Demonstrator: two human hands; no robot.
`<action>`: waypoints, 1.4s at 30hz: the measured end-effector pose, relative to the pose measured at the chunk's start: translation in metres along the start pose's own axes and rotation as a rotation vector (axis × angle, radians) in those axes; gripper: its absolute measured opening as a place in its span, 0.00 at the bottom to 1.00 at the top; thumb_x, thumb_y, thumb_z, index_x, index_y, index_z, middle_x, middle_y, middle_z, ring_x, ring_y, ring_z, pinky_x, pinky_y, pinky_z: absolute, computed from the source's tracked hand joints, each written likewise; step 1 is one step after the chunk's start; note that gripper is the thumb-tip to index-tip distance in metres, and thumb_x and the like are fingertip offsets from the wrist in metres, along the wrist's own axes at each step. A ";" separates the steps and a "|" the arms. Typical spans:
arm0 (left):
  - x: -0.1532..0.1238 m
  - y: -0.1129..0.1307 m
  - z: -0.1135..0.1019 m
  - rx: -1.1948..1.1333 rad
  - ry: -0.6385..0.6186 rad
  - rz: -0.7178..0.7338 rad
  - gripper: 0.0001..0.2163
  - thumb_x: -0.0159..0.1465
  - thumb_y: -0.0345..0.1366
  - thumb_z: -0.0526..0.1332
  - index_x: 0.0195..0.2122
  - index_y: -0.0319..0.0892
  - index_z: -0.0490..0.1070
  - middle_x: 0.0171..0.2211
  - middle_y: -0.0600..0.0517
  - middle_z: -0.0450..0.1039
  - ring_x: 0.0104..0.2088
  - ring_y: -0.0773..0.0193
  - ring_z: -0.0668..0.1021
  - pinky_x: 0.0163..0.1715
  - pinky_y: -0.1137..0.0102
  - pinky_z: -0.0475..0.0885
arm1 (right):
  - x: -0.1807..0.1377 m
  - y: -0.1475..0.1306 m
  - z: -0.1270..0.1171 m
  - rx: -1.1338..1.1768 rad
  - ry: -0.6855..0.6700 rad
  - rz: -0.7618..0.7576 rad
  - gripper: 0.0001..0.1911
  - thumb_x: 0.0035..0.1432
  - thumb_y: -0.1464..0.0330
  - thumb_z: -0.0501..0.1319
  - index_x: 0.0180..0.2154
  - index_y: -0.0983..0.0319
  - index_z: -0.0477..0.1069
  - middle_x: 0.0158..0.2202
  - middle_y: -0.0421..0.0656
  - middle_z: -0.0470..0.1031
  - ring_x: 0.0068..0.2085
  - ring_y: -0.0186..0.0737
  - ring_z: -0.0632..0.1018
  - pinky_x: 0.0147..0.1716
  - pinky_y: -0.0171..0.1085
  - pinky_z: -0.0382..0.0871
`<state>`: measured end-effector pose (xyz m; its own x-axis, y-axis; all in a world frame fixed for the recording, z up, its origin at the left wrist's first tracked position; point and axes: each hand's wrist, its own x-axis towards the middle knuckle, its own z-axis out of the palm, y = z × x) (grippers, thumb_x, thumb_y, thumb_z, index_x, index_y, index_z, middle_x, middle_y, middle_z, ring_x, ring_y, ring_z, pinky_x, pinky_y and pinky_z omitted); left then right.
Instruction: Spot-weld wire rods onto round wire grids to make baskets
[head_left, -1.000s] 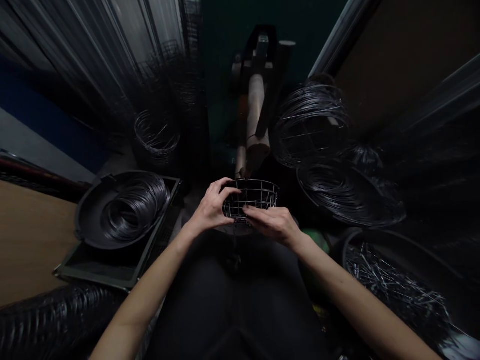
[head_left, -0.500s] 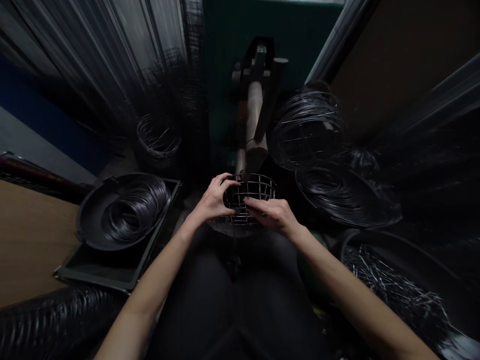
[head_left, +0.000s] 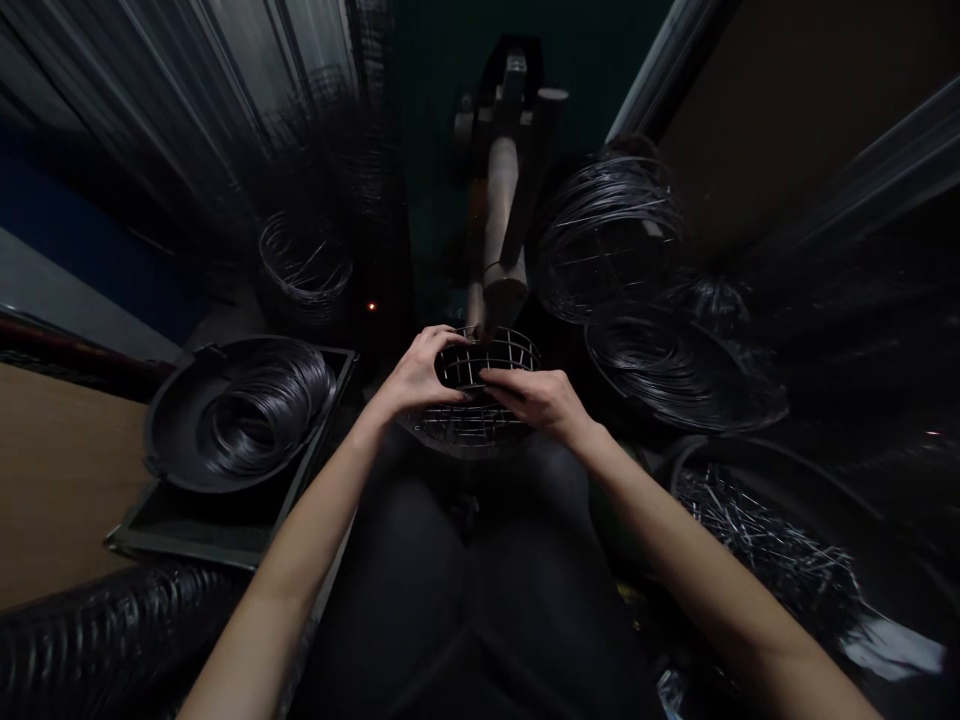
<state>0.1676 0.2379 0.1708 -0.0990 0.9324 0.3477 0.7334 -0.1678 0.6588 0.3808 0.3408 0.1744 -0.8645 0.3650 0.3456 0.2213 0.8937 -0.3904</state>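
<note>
A round wire basket (head_left: 522,350) of dark metal rings and uprights sits just above my lap, under the tip of the machine's arm (head_left: 501,215). My left hand (head_left: 421,372) grips the basket's left side, fingers over the upper ring and thumb along the near side. At the near right side, my right hand (head_left: 541,400) has its fingers closed at the wire; its fingertips meet the basket close to my left thumb. Whether a separate piece of wire is between those fingers is too dark to tell. The basket's far underside is hidden.
On the left, a black basin (head_left: 176,420) with wire rings rests on a green-edged tray (head_left: 187,545). To the right are a basin of wire rings (head_left: 645,360), a tub of short wire pieces (head_left: 765,540) and a large wire bundle (head_left: 611,230). A wire cage (head_left: 304,260) stands back left.
The view has shifted slightly. Both hands and the basket appear a little higher and further left. The basket's near side looks tilted, and a small orange spark shows left of the machine.
</note>
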 end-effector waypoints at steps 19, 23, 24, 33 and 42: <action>0.049 -0.029 -0.005 -0.018 0.033 0.022 0.33 0.44 0.41 0.76 0.51 0.39 0.70 0.54 0.43 0.67 0.58 0.50 0.69 0.62 0.56 0.65 | 0.023 0.010 -0.005 0.095 0.370 0.419 0.17 0.58 0.53 0.64 0.31 0.61 0.75 0.32 0.43 0.71 0.31 0.37 0.71 0.35 0.37 0.68; 0.024 -0.046 -0.002 -0.089 0.088 -0.005 0.46 0.46 0.46 0.75 0.64 0.41 0.57 0.65 0.39 0.56 0.67 0.47 0.61 0.67 0.53 0.57 | -0.021 0.000 -0.026 0.230 0.302 0.518 0.24 0.65 0.50 0.52 0.38 0.60 0.78 0.35 0.45 0.74 0.35 0.39 0.75 0.37 0.38 0.70; 0.014 -0.054 0.000 -0.131 0.102 -0.044 0.50 0.47 0.48 0.75 0.67 0.42 0.52 0.67 0.37 0.52 0.68 0.45 0.58 0.67 0.51 0.55 | -0.039 -0.003 -0.031 0.273 0.259 0.542 0.26 0.67 0.50 0.48 0.39 0.60 0.77 0.36 0.45 0.75 0.35 0.39 0.75 0.37 0.38 0.70; -0.033 -0.096 0.039 -0.505 0.199 -0.342 0.56 0.45 0.58 0.71 0.67 0.50 0.36 0.64 0.34 0.53 0.64 0.49 0.66 0.56 0.51 0.69 | -0.174 -0.016 0.012 0.234 -0.184 0.477 0.20 0.65 0.56 0.50 0.28 0.57 0.72 0.28 0.45 0.76 0.31 0.45 0.78 0.34 0.45 0.75; -0.049 -0.051 0.015 -0.388 0.269 -0.054 0.48 0.40 0.48 0.78 0.58 0.50 0.52 0.57 0.44 0.61 0.60 0.50 0.68 0.62 0.52 0.62 | -0.142 -0.030 -0.016 0.597 -0.046 0.757 0.28 0.56 0.53 0.62 0.55 0.60 0.72 0.25 0.38 0.72 0.23 0.35 0.73 0.23 0.35 0.70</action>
<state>0.1455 0.2061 0.1102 -0.3382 0.8355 0.4331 0.4225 -0.2764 0.8632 0.5045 0.2661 0.1510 -0.6069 0.7679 -0.2051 0.4723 0.1408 -0.8701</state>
